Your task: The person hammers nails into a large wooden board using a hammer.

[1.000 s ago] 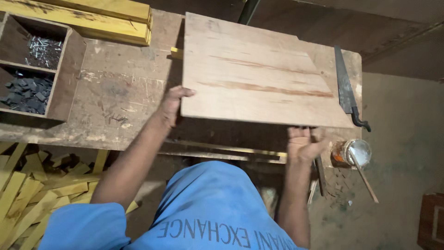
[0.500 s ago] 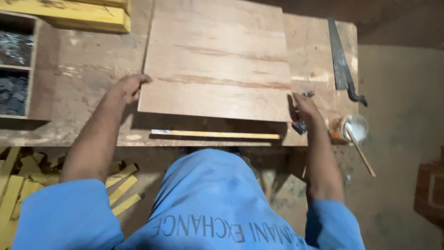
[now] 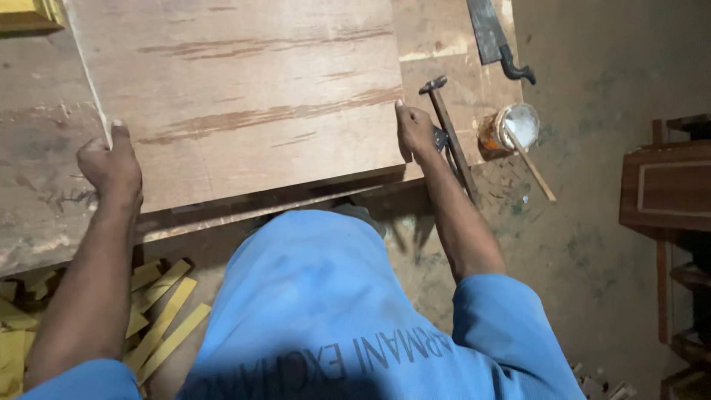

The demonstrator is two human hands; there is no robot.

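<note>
Both hands grip one plywood sheet (image 3: 244, 96) by its side edges. From where I watch, the left hand (image 3: 111, 164) is curled round the near left edge, thumb up along the rim and knuckles toward me; the right hand (image 3: 415, 132) presses flat against the right edge, fingers closed on it. The sheet lies on the counter (image 3: 37, 148), filling most of it, and its near edge overhangs the counter's front lip.

I judge the step in hand to be squaring the sheet up on the counter. A next move would call for even pressure from both sides, so the sheet slides without twisting, and for keeping it off the tools on the right.

The sheet is thin, flat and rectangular, pale brown with reddish streaks along the grain. The counter is worn, scratched wood. Near and left, yellow wood offcuts (image 3: 159, 311) lie on the floor. Just right of the right hand lies a hammer (image 3: 448, 130) with a wooden handle, then a round glue pot (image 3: 511, 127) with a stick in it. Far right on the counter lies a handsaw (image 3: 498, 41) with a dark handle.
</note>
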